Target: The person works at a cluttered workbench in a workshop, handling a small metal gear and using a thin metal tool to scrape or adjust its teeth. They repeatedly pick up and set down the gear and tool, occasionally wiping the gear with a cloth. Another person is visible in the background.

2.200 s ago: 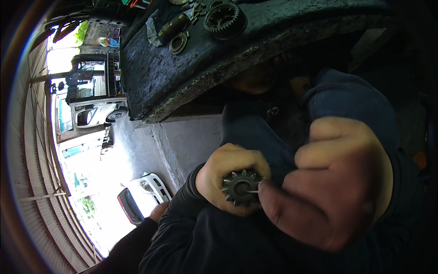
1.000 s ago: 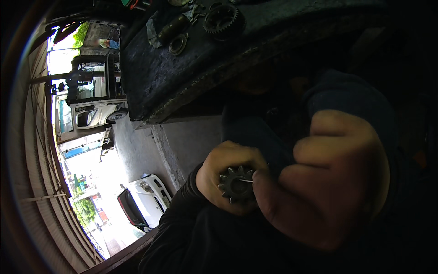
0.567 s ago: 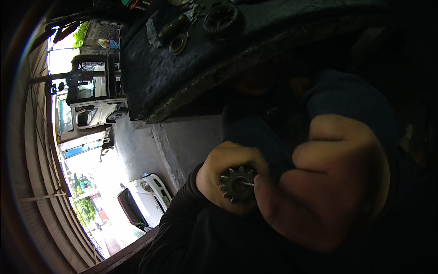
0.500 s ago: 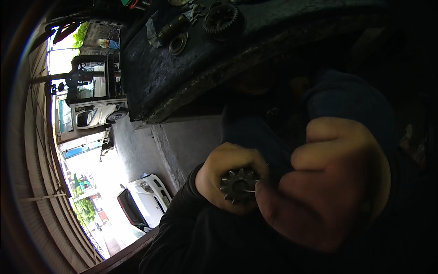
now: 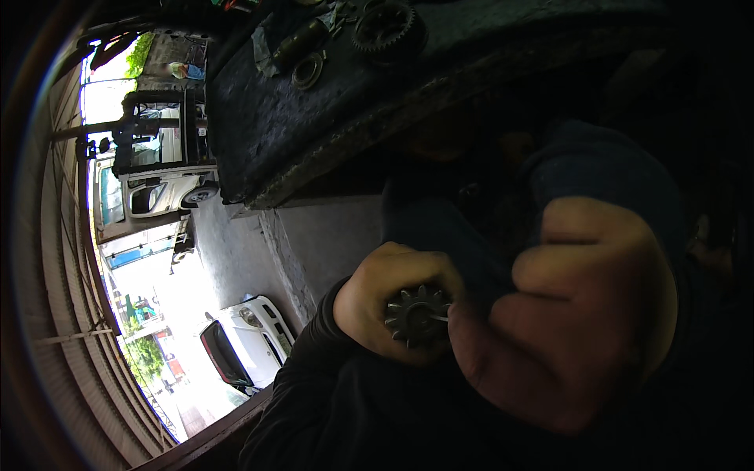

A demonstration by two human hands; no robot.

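My left hand (image 5: 385,294) is wrapped round a small dark metal pinion gear (image 5: 414,318), its toothed end facing up. Close to my body on the right, my right hand (image 5: 581,314) is closed, with thumb and forefinger pinched together. From that pinch a thin, shiny metal tip (image 5: 441,319) sticks out over the gear's centre; the rest of it is hidden, so I cannot tell its kind. Part of my right hand lies in shadow.
A dark, worn workbench (image 5: 314,149) stands ahead. On it lie a larger toothed gear (image 5: 385,33), a metal ring (image 5: 307,72) and a cylindrical part (image 5: 300,45). Beyond the concrete floor (image 5: 236,259) to the left are a white car (image 5: 250,341) and a white truck (image 5: 153,196).
My right hand has shifted slightly to the right with the thin tip. The gear has turned or tilted a little in my left hand.
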